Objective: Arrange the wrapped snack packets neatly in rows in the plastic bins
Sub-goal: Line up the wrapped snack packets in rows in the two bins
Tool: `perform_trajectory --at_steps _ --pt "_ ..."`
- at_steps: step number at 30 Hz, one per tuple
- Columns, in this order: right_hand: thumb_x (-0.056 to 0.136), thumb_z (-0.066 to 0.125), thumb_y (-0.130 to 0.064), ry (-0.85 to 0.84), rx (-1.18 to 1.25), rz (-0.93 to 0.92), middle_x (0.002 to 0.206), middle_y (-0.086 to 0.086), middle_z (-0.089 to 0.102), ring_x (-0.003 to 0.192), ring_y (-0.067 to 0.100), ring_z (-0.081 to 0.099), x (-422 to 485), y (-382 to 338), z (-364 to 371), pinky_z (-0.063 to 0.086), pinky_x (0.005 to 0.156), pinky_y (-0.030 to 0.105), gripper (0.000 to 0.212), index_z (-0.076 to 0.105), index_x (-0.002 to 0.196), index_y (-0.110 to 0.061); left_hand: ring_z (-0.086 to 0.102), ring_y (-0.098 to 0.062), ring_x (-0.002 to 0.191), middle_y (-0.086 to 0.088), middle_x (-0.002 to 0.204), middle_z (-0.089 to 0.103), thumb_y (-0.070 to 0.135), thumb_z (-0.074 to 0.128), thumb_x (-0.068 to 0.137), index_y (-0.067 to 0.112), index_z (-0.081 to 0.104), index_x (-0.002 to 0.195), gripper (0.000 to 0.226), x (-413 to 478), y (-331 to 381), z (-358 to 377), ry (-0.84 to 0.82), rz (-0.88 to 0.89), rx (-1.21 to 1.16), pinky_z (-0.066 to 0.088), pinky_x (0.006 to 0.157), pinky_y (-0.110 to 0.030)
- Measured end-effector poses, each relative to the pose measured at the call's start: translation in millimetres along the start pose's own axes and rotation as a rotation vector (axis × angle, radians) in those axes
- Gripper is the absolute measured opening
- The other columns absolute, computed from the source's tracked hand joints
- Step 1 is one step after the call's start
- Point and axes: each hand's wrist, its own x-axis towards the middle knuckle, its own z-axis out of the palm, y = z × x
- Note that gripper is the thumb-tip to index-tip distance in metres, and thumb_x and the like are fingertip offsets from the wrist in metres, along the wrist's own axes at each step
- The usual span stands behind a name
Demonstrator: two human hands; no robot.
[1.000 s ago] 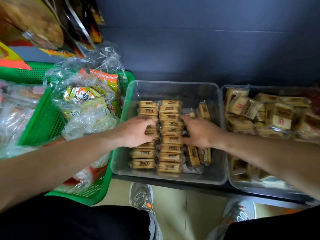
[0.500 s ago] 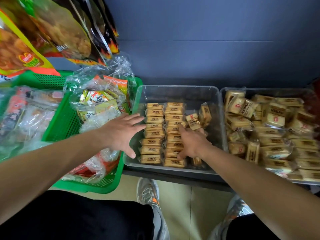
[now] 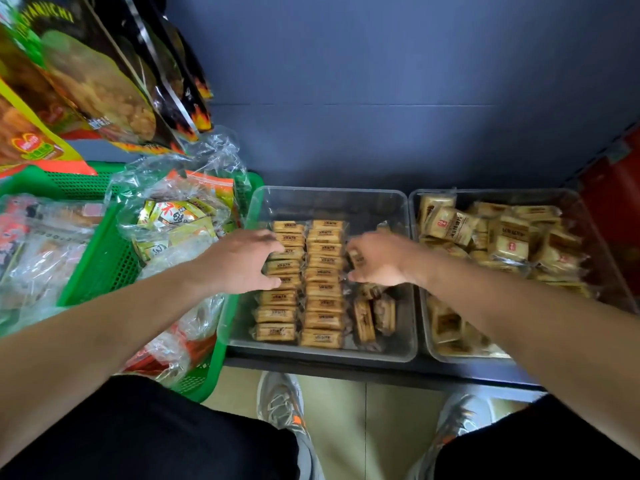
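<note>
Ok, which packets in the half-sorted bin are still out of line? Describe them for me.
Find the clear bin between the green basket and the heaped bin. At its near right corner, beside the two neat rows, sit two packets. Unlike the crosswise rows, they run front to back.

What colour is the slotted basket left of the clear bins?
Green, seen best in the head view: the basket holding bagged snacks.

Centre bin (image 3: 329, 204) and right bin (image 3: 575, 202), both clear plastic.
In the centre bin, tan wrapped packets are laid flat in two rows (image 3: 322, 306); loose packets (image 3: 363, 320) are stood on edge at their right, one packet (image 3: 356, 258) held above. The right bin is heaped with jumbled packets (image 3: 509, 237).
</note>
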Motion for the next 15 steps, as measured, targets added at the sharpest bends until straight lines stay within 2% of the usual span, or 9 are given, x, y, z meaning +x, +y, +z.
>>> perform_trajectory --at_steps 3,7,10,13,15 --pt "0.094 0.066 -0.043 0.097 -0.033 0.038 0.135 -0.002 0.061 0.119 0.021 0.058 -31 23 -42 0.048 0.097 0.037 0.052 0.054 0.141 -0.023 0.042 -0.02 0.14 0.004 0.155 0.041 0.055 0.062 0.093 0.028 0.046 0.147 0.062 8 33 -16 0.048 0.033 -0.035 0.038 0.115 -0.042" --pt "0.094 0.069 -0.039 0.193 0.091 0.11 0.132 0.0 0.064 0.115 0.018 0.061 -57 60 -54 0.05 0.098 0.034 0.05 0.057 0.137 -0.019 0.046 -0.024 0.138 0.0 0.154 0.044 0.053 0.062 0.094 0.029 0.044 0.148 0.062 35 84 -24 0.032 0.055 -0.061 0.042 0.111 -0.046" --pt "0.094 0.07 -0.037 0.149 0.136 0.143 0.128 0.0 0.065 0.11 0.017 0.061 -58 74 -51 0.05 0.092 0.031 0.048 0.058 0.137 -0.018 0.049 -0.026 0.136 -0.003 0.154 0.046 0.046 0.065 0.095 0.025 0.04 0.151 0.065 71 111 -12 0.029 0.007 -0.189 0.043 0.112 -0.045" --pt "0.094 0.068 -0.041 0.066 0.111 0.141 0.129 -0.003 0.063 0.113 0.016 0.06 -56 87 -43 0.05 0.099 0.035 0.05 0.057 0.138 -0.021 0.048 -0.029 0.138 -0.007 0.156 0.045 0.042 0.058 0.1 0.022 0.033 0.155 0.064 110 128 6 0.04 -0.092 -0.421 0.041 0.112 -0.043" --pt "0.093 0.069 -0.041 0.035 0.138 0.134 0.129 -0.004 0.062 0.117 0.016 0.059 -55 96 -39 0.049 0.103 0.038 0.049 0.058 0.136 -0.022 0.056 -0.028 0.128 -0.01 0.151 0.05 0.041 0.052 0.103 0.023 0.03 0.156 0.06 129 138 13 0.033 -0.144 -0.581 0.047 0.106 -0.039"
